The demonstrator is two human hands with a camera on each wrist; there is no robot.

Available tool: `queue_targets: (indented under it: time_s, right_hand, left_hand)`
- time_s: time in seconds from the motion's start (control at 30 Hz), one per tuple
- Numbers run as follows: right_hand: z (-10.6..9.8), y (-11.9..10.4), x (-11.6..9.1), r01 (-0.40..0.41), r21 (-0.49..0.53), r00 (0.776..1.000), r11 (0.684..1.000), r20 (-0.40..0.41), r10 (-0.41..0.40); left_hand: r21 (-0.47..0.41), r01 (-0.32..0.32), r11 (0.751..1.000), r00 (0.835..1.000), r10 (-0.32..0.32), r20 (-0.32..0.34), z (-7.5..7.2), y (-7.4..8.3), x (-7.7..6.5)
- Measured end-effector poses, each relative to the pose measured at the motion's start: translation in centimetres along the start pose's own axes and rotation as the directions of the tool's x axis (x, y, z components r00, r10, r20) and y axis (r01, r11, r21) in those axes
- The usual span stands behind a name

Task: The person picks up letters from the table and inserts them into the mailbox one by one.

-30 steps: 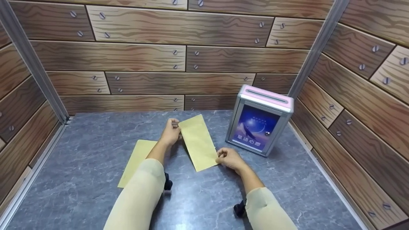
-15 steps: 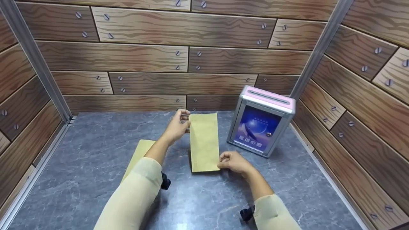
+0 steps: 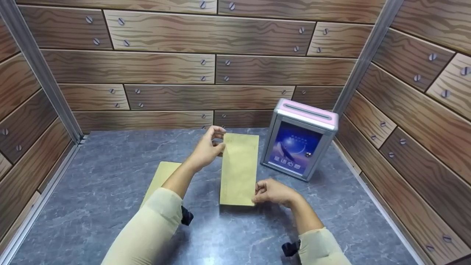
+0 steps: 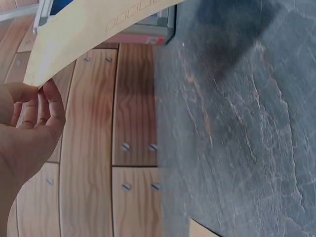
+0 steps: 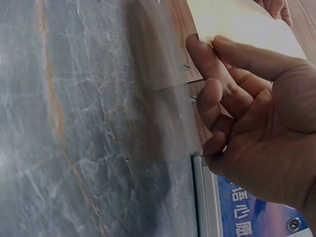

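Observation:
A tan paper envelope [image 3: 240, 169] is held up above the table, its long side running away from me. My left hand [image 3: 207, 149] pinches its far left corner between thumb and fingers. At the near right corner, my right hand [image 3: 274, 192] pinches the edge with thumb and index finger, the other fingers curled. Small printed red squares show on the envelope [image 4: 98, 24] in the left wrist view. A second tan envelope [image 3: 162, 177] lies on the table, partly hidden under my left forearm.
A silver box [image 3: 300, 140] with a pink slotted top, a blue picture front and a small lock stands at the right. Wood-patterned walls [image 3: 169, 66] enclose the grey marbled table [image 3: 117, 154] at the back and sides.
The held envelope has turned from a slant to nearly straight and shifted right. Both hands have moved right with it, keeping their pinch. The box and second envelope stay in place.

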State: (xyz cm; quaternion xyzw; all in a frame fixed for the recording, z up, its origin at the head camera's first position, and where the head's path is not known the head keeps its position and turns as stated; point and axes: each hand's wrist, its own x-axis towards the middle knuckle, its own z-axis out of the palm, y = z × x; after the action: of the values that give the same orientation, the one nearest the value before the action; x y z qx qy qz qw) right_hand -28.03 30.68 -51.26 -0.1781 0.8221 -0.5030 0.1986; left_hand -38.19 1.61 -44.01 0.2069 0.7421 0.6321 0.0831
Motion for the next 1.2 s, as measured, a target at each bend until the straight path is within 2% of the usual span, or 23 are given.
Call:
queue_targets:
  time_s: [0.07, 0.17, 0.3, 0.43, 0.57, 0.67, 0.8, 0.97, 1.2]
  right_hand:
    - [1.0, -0.6, 0.5, -0.038, -0.05, 0.998, 0.998, -0.042, 0.036]
    - [0.8, -1.5, -0.3, -0.05, -0.112, 0.998, 0.992, -0.036, 0.047]
    - [0.2, -1.8, -1.0, -0.04, -0.117, 0.999, 0.992, 0.008, 0.041]
    - [-0.5, -2.4, -1.7, -0.005, -0.096, 1.0, 0.995, 0.006, 0.005]
    - [-1.4, -3.2, -2.3, 0.043, -0.04, 0.996, 0.998, -0.071, -0.045]
    - [-2.0, -4.0, -2.5, 0.089, 0.039, 0.983, 0.995, -0.162, -0.082]
    - [-2.4, -5.2, -2.5, 0.137, 0.156, 0.95, 0.978, -0.3, -0.086]
    - [-2.2, -6.5, -2.3, 0.18, 0.239, 0.882, 0.954, -0.468, -0.05]
    - [-2.1, -7.1, -2.1, 0.233, 0.235, 0.793, 0.944, -0.608, -0.044]
  left_hand:
    - [-0.008, -0.007, 1.0, 1.0, 0.007, 0.005, 0.3, 0.3, -0.2]
    - [-0.019, -0.016, 1.0, 1.0, 0.016, 0.001, 0.7, 0.7, -0.5]
    - [-0.045, -0.021, 0.999, 1.0, 0.02, -0.003, 1.4, 1.3, -0.8]
    - [-0.076, -0.032, 0.997, 0.999, 0.033, 0.011, 1.9, 2.0, -1.0]
    - [-0.081, -0.047, 0.996, 0.999, 0.049, 0.022, 2.3, 2.5, -1.1]
    - [-0.087, -0.051, 0.995, 0.998, 0.053, 0.021, 2.6, 2.7, -1.1]
    - [-0.089, -0.067, 0.994, 0.998, 0.068, 0.004, 3.0, 3.0, -1.0]
    - [-0.089, -0.099, 0.991, 0.995, 0.097, -0.028, 3.6, 3.4, -1.0]
    - [-0.108, -0.144, 0.984, 0.987, 0.135, -0.088, 4.9, 3.7, -0.8]
